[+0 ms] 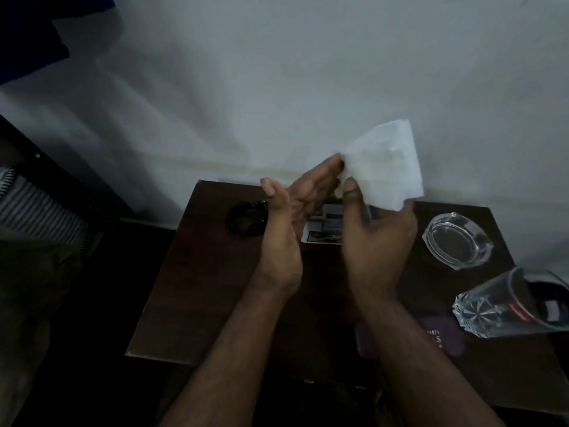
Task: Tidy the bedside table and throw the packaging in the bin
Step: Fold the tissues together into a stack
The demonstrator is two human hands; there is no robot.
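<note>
Right hand (pixel 377 238) pinches white tissue (pixel 383 164), which stands upright above the bedside table (pixel 197 272); left hand (pixel 292 211) flat, released. Coaster (pixel 443 337) print illegible.

A dim room, seen from above: you look down on a dark wooden bedside table (pixel 197 272) set against a pale wall (pixel 277 72).

The wall fills the upper two-thirds of your frame, grey-white in low light, with a faint yellowish streak just above the table's far edge. At upper left a dark blue shape (pixel 27 35) cuts into the corner. Down the left edge you see a dark diagonal frame (pixel 61 177) and striped fabric (pixel 40 211). The floor (pixel 92 349) at lower left lies in near-black shadow.
</note>
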